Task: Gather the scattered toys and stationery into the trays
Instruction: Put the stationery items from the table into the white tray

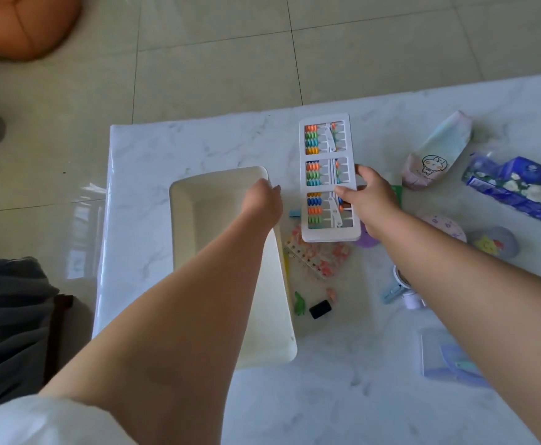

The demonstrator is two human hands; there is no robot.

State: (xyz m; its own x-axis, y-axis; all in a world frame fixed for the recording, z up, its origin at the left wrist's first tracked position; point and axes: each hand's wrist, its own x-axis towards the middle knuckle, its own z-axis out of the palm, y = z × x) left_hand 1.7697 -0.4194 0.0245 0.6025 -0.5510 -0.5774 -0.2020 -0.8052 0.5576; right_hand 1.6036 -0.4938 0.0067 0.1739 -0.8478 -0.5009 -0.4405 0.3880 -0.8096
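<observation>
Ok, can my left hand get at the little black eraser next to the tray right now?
Probably yes. The left hand rests at the tray rim holding nothing, and the black eraser lies uncovered on the table beside the tray's right edge, nearer you. The right hand grips the abacus farther off.

Bright, even daylight; soft glare patches on the glossy floor tiles (79, 216) beside the left edge of the marble table (153, 146). Shadows faint and diffuse, only a thin one under the white tray (182, 194). Wide-angle bend curves the table edges; forearms near the lens and corners look soft, slightly smeared.
</observation>
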